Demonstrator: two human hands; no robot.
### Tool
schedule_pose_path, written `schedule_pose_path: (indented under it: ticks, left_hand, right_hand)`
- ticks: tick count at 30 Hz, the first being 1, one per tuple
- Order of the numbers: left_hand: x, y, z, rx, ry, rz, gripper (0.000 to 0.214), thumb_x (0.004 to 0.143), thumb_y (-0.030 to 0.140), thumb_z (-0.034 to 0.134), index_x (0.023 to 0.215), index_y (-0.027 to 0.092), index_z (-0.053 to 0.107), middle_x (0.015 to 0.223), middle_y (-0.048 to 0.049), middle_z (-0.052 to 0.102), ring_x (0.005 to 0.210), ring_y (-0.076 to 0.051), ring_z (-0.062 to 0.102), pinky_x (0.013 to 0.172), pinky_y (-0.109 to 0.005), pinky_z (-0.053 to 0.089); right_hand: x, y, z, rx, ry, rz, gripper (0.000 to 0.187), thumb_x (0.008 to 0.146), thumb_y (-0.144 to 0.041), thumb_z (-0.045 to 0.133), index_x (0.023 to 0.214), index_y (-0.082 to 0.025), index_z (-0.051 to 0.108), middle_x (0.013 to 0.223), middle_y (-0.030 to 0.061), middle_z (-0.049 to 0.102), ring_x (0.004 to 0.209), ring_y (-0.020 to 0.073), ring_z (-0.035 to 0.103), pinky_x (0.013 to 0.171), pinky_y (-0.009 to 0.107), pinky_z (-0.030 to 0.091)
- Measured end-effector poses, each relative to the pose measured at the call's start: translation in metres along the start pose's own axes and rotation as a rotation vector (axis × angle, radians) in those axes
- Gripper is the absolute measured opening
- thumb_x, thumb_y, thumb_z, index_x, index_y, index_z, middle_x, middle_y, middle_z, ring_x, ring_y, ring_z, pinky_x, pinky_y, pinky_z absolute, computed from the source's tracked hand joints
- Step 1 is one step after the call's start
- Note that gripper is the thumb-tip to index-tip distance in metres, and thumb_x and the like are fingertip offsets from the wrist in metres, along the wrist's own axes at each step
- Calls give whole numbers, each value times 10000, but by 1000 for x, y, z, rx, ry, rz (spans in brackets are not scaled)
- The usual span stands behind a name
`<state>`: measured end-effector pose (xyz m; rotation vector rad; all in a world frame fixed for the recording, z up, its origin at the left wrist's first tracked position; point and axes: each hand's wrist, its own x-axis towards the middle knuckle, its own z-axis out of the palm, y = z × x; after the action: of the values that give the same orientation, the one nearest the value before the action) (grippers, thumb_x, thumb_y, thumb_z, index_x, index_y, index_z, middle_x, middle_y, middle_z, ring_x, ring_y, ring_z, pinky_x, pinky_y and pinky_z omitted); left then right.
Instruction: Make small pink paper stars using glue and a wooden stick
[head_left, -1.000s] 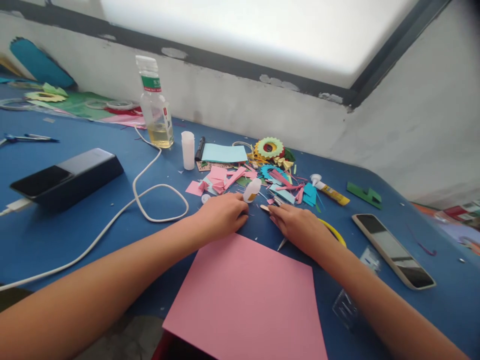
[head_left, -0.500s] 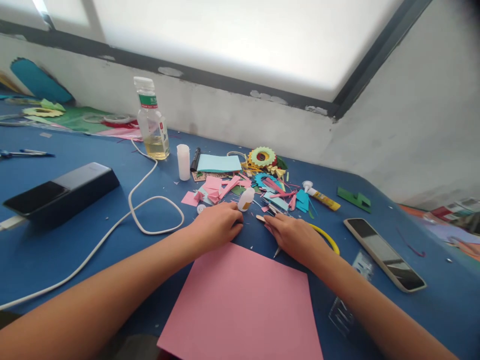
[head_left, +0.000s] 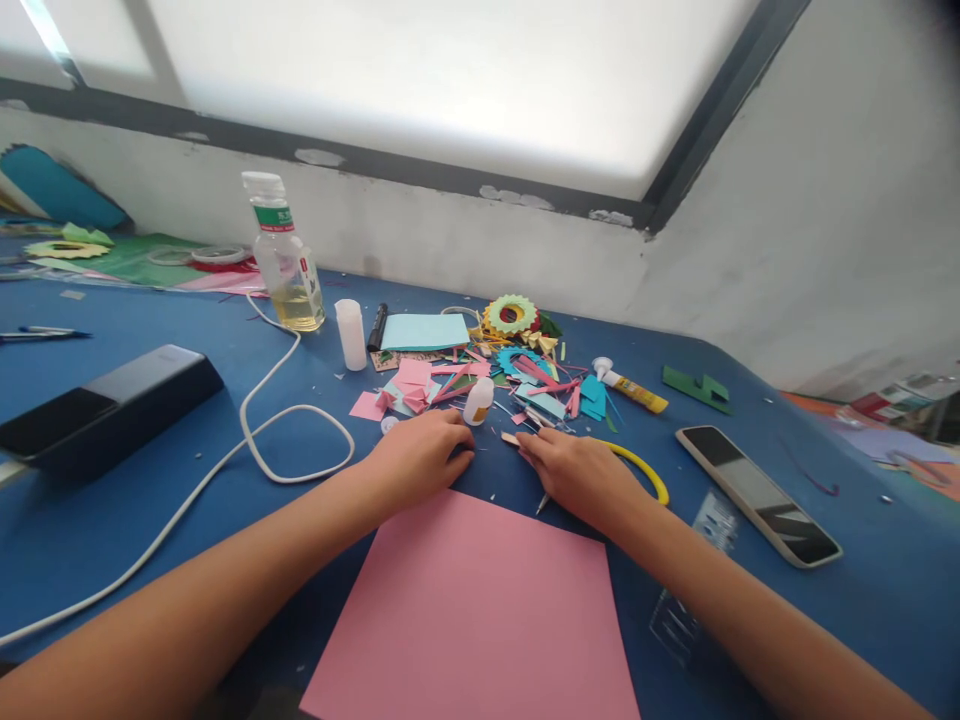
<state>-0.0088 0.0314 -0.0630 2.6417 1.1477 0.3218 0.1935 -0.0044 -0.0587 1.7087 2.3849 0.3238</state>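
Observation:
My left hand (head_left: pixel 420 452) rests with curled fingers on the blue table, at the far edge of a pink paper sheet (head_left: pixel 480 610). Just beyond its fingertips is a small white bottle (head_left: pixel 478 402), slightly tilted; whether they touch is unclear. A small white round piece (head_left: pixel 389 425) lies behind the knuckles. My right hand (head_left: pixel 566 460) is closed low over the table, with the pale tip of a flat wooden stick (head_left: pixel 511 438) sticking out from its fingers. A thin pointed tip (head_left: pixel 543 503) shows below that hand, and a yellow curved band (head_left: pixel 646 468) beside it.
Paper scraps (head_left: pixel 412 385) lie heaped beyond my hands. A drink bottle (head_left: pixel 296 290), white cylinder (head_left: pixel 350 335) and black device (head_left: pixel 112 400) with white cable (head_left: pixel 244 425) stand left. Right are a glue tube (head_left: pixel 634 390), phone (head_left: pixel 757 495) and clear stencil ruler (head_left: pixel 712 525).
The view has shifted slightly, so everything on the table sits a little further left in the picture. Both hands keep nearly the same pose and place among the things.

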Motion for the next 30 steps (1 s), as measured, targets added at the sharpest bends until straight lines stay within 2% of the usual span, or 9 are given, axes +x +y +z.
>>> schedule_pose_path:
  ticks: [6,9,18,30]
  left_hand:
    - [0,0,-1,11,-1,13,244,853,243,452,950,196,671,973,-59,632,897,-201,610,763,-301,498]
    - [1,1,-1,18,1,16,244,853,239,450,949,196,670,971,-58,632,896,-200,610,767,-301,497]
    - [2,-1,1,29,3,28,251,851,237,450,967,194,668,977,-64,631,905,-208,607,771,-310,502]
    - [2,-1,0,26,-1,25,246,850,245,454,964,199,668,985,-62,630,906,-203,606,778,-305,497]
  right_hand:
    - [1,1,0,7,-8,4,350,945,-279,297,1183,-227,547,931,71,658,712,209,660,547,278,419]
    - [1,-2,0,11,-10,28,348,937,-255,312,1201,-196,530,956,96,656,719,210,659,555,274,421]
    - [1,-8,-6,35,-35,52,326,932,-228,322,1148,-204,565,928,78,665,741,211,664,570,266,426]
    - [0,-12,-7,57,-41,81,351,933,-221,311,1207,-197,528,950,100,660,751,216,659,592,275,435]
